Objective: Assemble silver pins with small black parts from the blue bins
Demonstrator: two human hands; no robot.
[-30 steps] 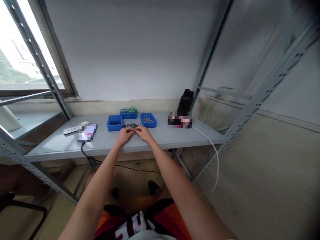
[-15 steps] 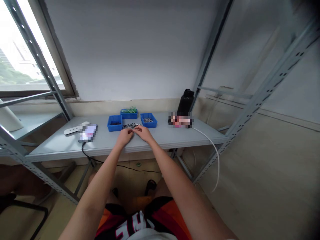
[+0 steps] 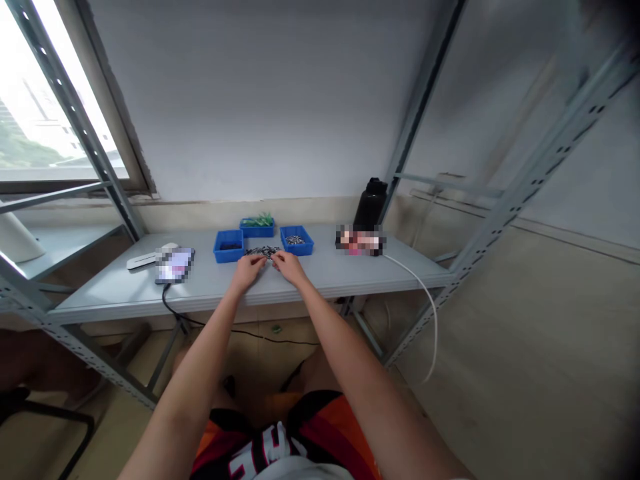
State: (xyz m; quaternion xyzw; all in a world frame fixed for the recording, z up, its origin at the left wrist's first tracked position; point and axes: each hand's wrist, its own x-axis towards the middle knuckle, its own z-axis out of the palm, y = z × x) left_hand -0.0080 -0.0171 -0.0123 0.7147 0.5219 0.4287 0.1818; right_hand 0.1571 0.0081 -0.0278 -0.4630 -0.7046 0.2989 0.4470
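My left hand (image 3: 249,270) is at the near side of a pile of small dark and silvery parts (image 3: 263,251), its fingers pinched together. Just right of it, my right hand (image 3: 289,267) is also closed in a pinch at the pile's edge. Whatever the fingertips hold is too small to make out. Behind the hands stand three blue bins: the left bin (image 3: 229,256) with dark pieces, the back bin (image 3: 257,232) with green pieces, and the right bin (image 3: 303,250) with small silvery parts.
On the grey shelf (image 3: 200,287), a phone (image 3: 175,265) with a black cable lies left. A black bottle (image 3: 371,205) and a blurred item (image 3: 359,241) with a white cable are right. Metal uprights flank the shelf, and a black chair frame (image 3: 75,417) is lower left.
My hands have moved slightly apart, leaving a small gap between the fingertips. A foot under the shelf has shifted.
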